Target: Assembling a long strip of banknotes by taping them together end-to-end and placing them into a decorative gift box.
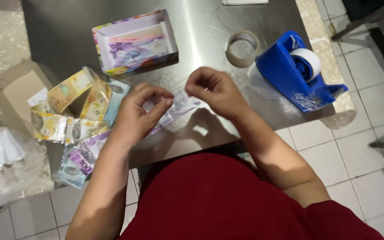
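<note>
At the far left, a crumpled clear plastic bag lay on the terrazzo ledge, and a brown cardboard piece leaned beside it, both set off the working area. Next came a loose heap of banknotes, yellow, blue and purple, several curled into loops and overlapping one another at the tabletop's left edge, within easy reach of the left hand. Behind the heap stood an open shallow box with a purple banknote lying flat inside, placed clear of the hands.

The left hand hovered over the steel surface with its grip closed, thumb and forefinger pinching the near end of a narrow strip of clear tape that ran across a purple note. The right hand was pinching the other end, its fingers curled in, so that the strip was held taut between both hands just above the surface at centre; this hold appeared meant to keep the tape from folding onto itself.

To the right, a spent clear tape roll lay flat, and a blue tape dispenser with a white roll stood just beside it, cutter end facing the person
</note>
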